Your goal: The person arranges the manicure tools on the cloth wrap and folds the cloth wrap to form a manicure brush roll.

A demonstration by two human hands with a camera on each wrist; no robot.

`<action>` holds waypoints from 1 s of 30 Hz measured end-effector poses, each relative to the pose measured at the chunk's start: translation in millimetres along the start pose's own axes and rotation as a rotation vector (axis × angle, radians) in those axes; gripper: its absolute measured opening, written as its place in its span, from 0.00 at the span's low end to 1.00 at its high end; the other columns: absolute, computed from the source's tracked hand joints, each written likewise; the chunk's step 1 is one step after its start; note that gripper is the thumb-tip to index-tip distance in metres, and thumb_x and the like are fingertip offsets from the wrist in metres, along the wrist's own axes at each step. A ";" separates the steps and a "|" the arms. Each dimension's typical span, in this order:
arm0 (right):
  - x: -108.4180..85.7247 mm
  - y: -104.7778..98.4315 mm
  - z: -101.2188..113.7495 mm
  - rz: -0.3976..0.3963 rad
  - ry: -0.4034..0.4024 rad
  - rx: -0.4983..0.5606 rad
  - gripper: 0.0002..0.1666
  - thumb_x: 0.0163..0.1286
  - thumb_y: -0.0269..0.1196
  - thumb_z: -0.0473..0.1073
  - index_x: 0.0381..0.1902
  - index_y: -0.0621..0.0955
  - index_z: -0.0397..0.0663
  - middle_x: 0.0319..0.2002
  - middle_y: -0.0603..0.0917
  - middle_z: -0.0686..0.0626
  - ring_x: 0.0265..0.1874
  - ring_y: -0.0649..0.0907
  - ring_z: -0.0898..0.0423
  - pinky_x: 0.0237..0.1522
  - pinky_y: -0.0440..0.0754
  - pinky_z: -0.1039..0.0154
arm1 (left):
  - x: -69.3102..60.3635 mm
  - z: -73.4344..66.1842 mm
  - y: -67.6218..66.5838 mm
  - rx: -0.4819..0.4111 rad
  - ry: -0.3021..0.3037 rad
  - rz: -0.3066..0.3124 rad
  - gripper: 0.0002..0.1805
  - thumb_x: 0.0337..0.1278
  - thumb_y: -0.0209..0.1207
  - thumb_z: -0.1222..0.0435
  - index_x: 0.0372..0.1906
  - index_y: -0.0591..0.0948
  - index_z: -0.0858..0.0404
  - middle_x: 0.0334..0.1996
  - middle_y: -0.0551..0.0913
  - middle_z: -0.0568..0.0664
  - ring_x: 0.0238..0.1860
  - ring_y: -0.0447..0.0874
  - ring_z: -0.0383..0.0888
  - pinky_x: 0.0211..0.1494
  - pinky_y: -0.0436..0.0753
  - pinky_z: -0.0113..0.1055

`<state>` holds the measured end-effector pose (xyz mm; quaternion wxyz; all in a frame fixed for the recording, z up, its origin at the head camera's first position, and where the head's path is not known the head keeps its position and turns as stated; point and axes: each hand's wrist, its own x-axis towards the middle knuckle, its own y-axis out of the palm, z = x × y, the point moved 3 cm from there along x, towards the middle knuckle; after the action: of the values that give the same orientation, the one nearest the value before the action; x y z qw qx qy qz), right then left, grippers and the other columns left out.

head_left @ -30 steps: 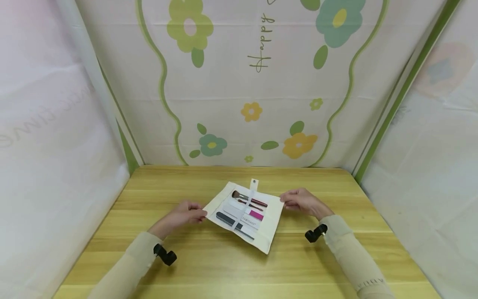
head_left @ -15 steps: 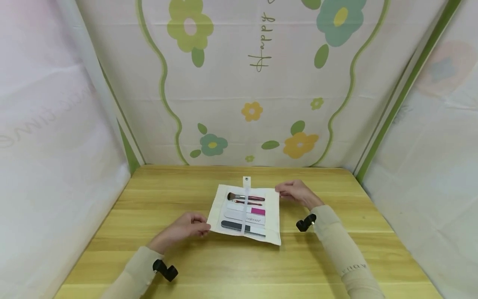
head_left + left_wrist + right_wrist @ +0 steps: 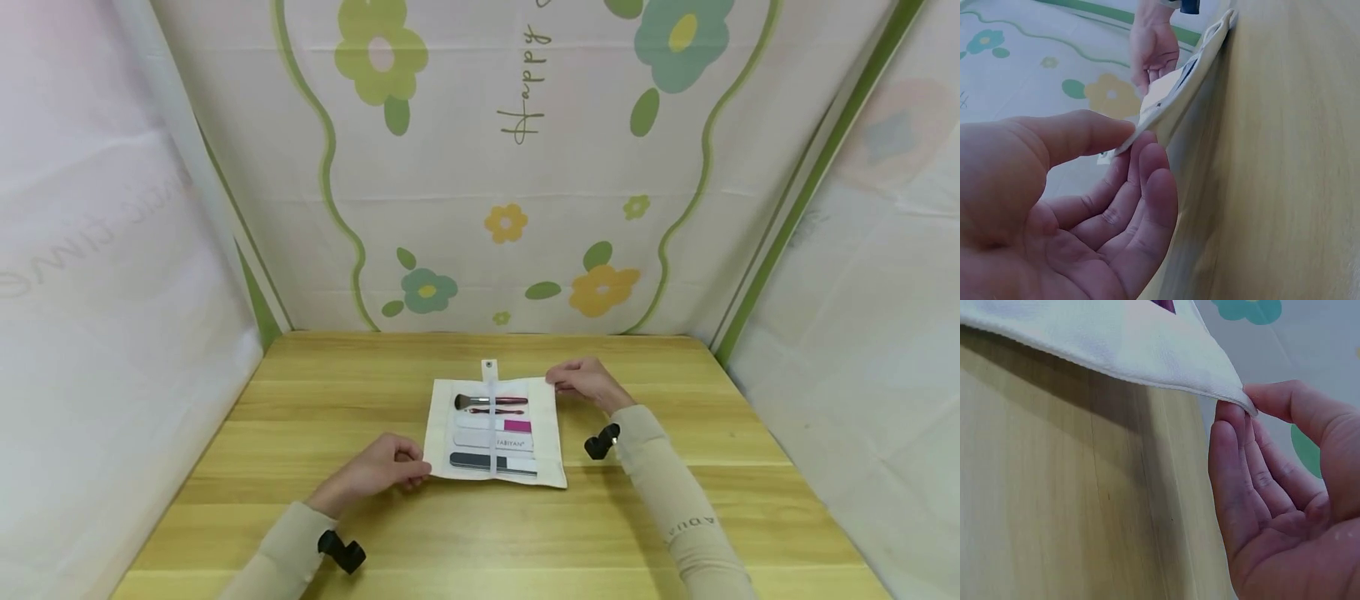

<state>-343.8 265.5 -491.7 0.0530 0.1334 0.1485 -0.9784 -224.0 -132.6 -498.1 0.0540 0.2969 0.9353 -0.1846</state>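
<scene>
A cream fabric tool pouch (image 3: 550, 433) lies spread out between my hands, its snap tab (image 3: 489, 367) pointing to the far side. Under its pale strap (image 3: 492, 429) sit a makeup brush (image 3: 487, 401), a thin red tool (image 3: 495, 411), a pink-and-white block (image 3: 517, 426), a white file marked FABIYAN (image 3: 480, 439) and a black file (image 3: 472, 460). With thumb and fingers my left hand (image 3: 386, 467) pinches the near left corner. The far right corner is pinched by my right hand (image 3: 588, 383). Both wrist views show the pouch's edge raised off the wood.
The wooden table (image 3: 300, 400) spreads around the pouch. A flower-printed cloth (image 3: 450, 167) hangs behind it, and further cloth walls (image 3: 112, 292) stand at the left and right. Each sleeve carries a black wrist camera (image 3: 341, 552).
The pouch has turned from a slant to nearly square with the table and come down lower. My left hand has moved nearer and slightly right; my right hand has shifted left.
</scene>
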 end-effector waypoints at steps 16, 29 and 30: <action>-10.8 3.9 3.4 -0.060 -0.143 -0.378 0.17 0.71 0.73 0.44 0.51 0.87 0.38 0.46 0.91 0.42 0.43 0.89 0.52 0.48 0.88 0.57 | -5.9 2.3 -3.1 0.176 -0.037 -0.062 0.08 0.71 0.66 0.60 0.39 0.86 0.62 0.33 0.86 0.50 0.33 0.81 0.43 0.32 0.80 0.32; -100.9 9.7 22.5 0.222 -0.532 -0.919 0.26 0.73 0.71 0.45 0.59 0.82 0.29 0.56 0.88 0.34 0.56 0.88 0.40 0.58 0.86 0.44 | -14.5 -16.1 -15.3 0.704 0.275 -0.029 0.18 0.69 0.67 0.64 0.59 0.83 0.67 0.55 0.88 0.55 0.57 0.86 0.53 0.62 0.85 0.52; -106.9 12.4 20.3 0.231 -0.558 -0.947 0.27 0.72 0.71 0.45 0.60 0.82 0.30 0.57 0.87 0.34 0.58 0.88 0.39 0.59 0.86 0.45 | -13.8 -15.5 -13.8 0.728 0.288 -0.029 0.19 0.69 0.66 0.65 0.60 0.82 0.68 0.57 0.87 0.56 0.59 0.86 0.54 0.64 0.84 0.53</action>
<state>-244.5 254.4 -446.9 0.2511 -0.1534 0.5363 -0.7911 -220.6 -144.5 -476.6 -0.1892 0.3062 0.8107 -0.4617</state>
